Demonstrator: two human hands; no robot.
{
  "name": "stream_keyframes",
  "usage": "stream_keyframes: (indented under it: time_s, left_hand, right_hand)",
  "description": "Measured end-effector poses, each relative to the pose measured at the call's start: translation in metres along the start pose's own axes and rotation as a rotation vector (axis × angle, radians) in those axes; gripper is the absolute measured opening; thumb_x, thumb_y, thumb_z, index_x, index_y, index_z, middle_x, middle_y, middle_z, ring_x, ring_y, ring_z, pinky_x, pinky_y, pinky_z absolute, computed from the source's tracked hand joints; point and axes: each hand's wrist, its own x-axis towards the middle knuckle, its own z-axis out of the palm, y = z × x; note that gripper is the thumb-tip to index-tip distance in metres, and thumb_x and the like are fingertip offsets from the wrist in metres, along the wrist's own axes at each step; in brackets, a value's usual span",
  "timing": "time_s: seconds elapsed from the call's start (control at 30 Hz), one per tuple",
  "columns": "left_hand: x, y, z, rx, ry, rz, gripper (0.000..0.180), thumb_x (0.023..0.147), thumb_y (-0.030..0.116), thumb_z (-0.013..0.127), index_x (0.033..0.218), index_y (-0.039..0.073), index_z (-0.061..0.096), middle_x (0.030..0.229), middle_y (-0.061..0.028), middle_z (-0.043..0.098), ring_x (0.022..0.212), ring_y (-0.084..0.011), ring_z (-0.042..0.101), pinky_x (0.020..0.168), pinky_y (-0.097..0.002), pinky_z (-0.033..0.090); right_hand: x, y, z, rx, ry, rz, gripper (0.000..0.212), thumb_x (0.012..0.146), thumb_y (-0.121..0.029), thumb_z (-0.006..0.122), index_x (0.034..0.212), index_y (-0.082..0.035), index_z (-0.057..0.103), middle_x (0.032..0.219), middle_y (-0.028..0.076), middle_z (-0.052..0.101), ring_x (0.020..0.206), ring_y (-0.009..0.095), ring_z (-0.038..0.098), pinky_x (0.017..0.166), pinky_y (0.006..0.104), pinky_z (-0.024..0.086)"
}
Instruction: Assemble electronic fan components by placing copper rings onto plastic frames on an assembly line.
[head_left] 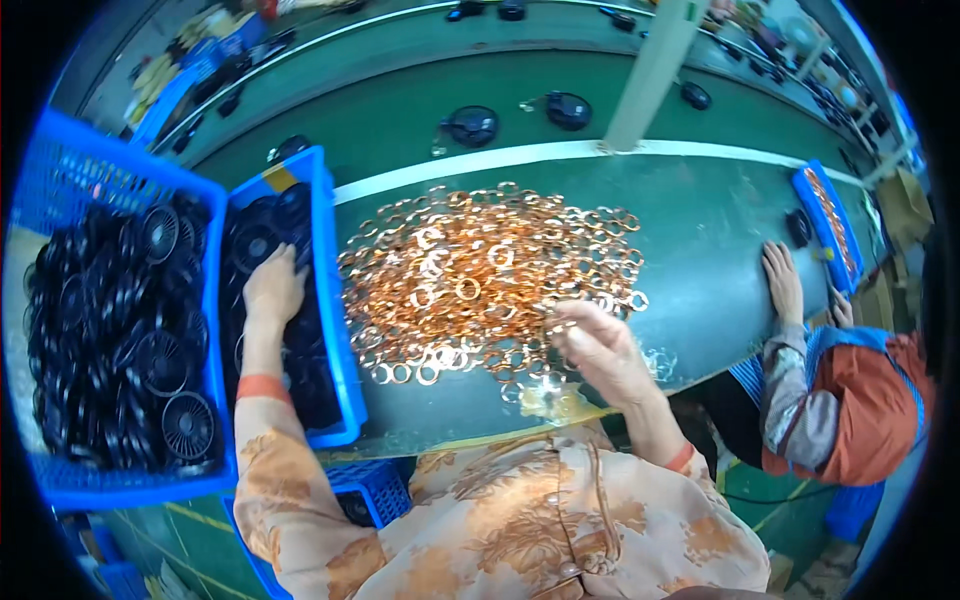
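My left hand [275, 286] reaches into a narrow blue tray [340, 385] of black round parts [257, 245]. Its fingers stretch forward over the parts, with the tips partly hidden. A broad pile of copper-coloured rings [468, 289] lies on the dark green tabletop, just right of that tray. At the pile's near right edge, my right hand [602, 352] is raised with its index finger and thumb curled toward each other. What sits at those fingertips, if anything, blends into the shiny rings behind.
A large blue crate [215, 330] of black fan-like grilles [187, 425] stands far left. Beyond the table's white edge, black round units [472, 125] lie on a green surface beside a pale post [655, 80]. At right, a co-worker [850, 400] sits near a blue tray [835, 235] of rings.
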Motion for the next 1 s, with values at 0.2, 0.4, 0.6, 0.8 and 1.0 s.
stream_keyframes:
  time_s: [0.2,0.4,0.6,0.8,1.0]
  left_hand:
    - [-0.04,0.038,-0.042,-0.615,0.361,-0.12,0.029,0.094,0.024,0.067,0.108,-0.002,0.067,0.094,-0.0137,0.069,0.082,-0.0238,0.064,0.077,-0.0352,0.049]
    - [-0.118,0.134,-0.051,-1.552,-0.009,0.001,0.022,0.09,0.009,0.072,0.109,0.002,0.067,0.093,0.0013,0.067,0.078,-0.0054,0.059,0.07,-0.0236,0.051]
    - [-0.163,0.18,-0.001,-2.148,-0.381,-0.2,0.033,0.105,0.022,0.045,0.126,-0.001,0.055,0.111,-0.0137,0.068,0.099,-0.0225,0.068,0.09,-0.0385,0.057]
    - [-0.171,0.195,0.009,-2.178,-0.429,-0.195,0.036,0.106,0.025,0.043,0.127,-0.001,0.054,0.117,-0.0149,0.065,0.105,-0.024,0.067,0.092,-0.0415,0.057]
    - [-0.173,0.198,0.01,-2.219,-0.388,-0.161,0.028,0.105,0.017,0.047,0.125,-0.001,0.055,0.115,-0.0115,0.065,0.102,-0.0176,0.067,0.09,-0.0352,0.058]
  right_hand:
    - [0.003,0.012,0.011,-0.007,-0.073,0.009,0.03,0.095,-0.009,0.065,0.124,-0.006,0.058,0.116,0.003,0.065,0.102,0.012,0.064,0.091,0.0294,0.053]
    - [0.0,0.007,0.023,-0.111,-0.047,-0.009,0.03,0.092,-0.009,0.071,0.12,-0.005,0.061,0.113,0.002,0.065,0.095,0.01,0.067,0.085,0.0264,0.054]
    - [-0.006,0.004,0.034,-0.171,-0.08,-0.045,0.03,0.094,-0.007,0.067,0.123,-0.003,0.061,0.118,0.003,0.061,0.098,0.006,0.062,0.082,0.0219,0.054]
    - [-0.009,0.002,0.041,-0.544,-0.041,-0.168,0.027,0.09,-0.002,0.069,0.117,0.001,0.064,0.118,0.01,0.062,0.1,0.014,0.066,0.087,0.0284,0.056]
    - [-0.003,0.006,0.052,-0.868,0.005,-0.42,0.031,0.083,-0.002,0.075,0.113,-0.002,0.068,0.107,0.014,0.067,0.091,0.019,0.069,0.079,0.0303,0.057]
